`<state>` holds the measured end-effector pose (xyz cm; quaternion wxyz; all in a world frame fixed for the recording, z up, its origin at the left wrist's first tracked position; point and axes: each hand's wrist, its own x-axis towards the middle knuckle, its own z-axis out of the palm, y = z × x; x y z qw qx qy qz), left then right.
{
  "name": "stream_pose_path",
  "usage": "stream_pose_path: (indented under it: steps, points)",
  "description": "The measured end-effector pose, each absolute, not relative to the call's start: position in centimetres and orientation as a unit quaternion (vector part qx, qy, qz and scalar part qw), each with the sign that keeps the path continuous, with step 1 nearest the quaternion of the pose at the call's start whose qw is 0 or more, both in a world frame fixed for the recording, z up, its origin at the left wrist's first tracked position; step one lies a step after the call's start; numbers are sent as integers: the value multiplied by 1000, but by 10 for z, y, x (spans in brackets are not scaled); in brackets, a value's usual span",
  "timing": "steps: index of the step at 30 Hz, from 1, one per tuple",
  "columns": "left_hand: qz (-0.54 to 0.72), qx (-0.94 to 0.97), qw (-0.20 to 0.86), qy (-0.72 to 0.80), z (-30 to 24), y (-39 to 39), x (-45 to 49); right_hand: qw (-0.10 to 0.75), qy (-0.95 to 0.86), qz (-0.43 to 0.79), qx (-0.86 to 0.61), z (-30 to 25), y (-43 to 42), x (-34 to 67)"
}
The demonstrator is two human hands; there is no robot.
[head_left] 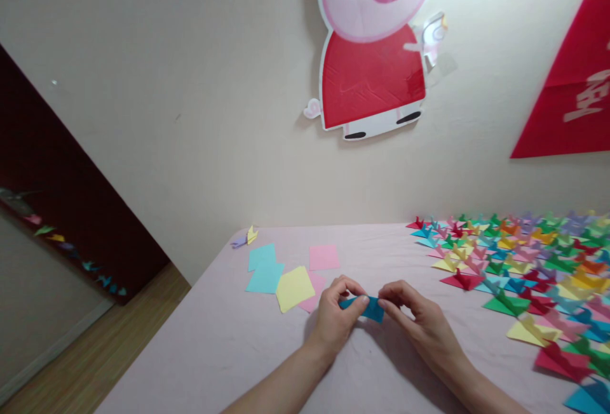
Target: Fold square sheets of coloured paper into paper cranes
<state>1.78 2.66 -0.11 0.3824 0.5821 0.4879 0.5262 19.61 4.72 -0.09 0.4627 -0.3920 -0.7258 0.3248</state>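
A small folded piece of blue paper (366, 307) is pinched between both my hands just above the pink table cover (229, 338). My left hand (336, 319) grips its left end with thumb and fingers closed. My right hand (417, 319) pinches its right end, fingers curled. Left of my hands lie flat paper squares: a yellow one (294, 287), two light blue ones (264, 268) and a pink one (324, 256).
Several folded paper cranes (524, 268) in many colours cover the table's right side. Two small folded cranes (246, 237) sit at the far left corner. A cartoon pig sticker (374, 71) and a red banner (572, 84) are on the wall. Wooden floor (95, 357) lies left.
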Motion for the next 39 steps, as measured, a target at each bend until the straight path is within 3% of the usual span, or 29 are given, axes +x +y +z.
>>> stream_pose_path:
  steps: [24, 35, 39]
  points:
    - [530, 555, 406, 496, 1, 26, 19, 438, -741, 335, -384, 1, 45, 193]
    - [541, 562, 421, 462, 0, 27, 18, 432, -698, 419, -388, -1, 47, 193]
    - [569, 565, 337, 493, 4, 25, 17, 466, -711, 360, -384, -3, 49, 195]
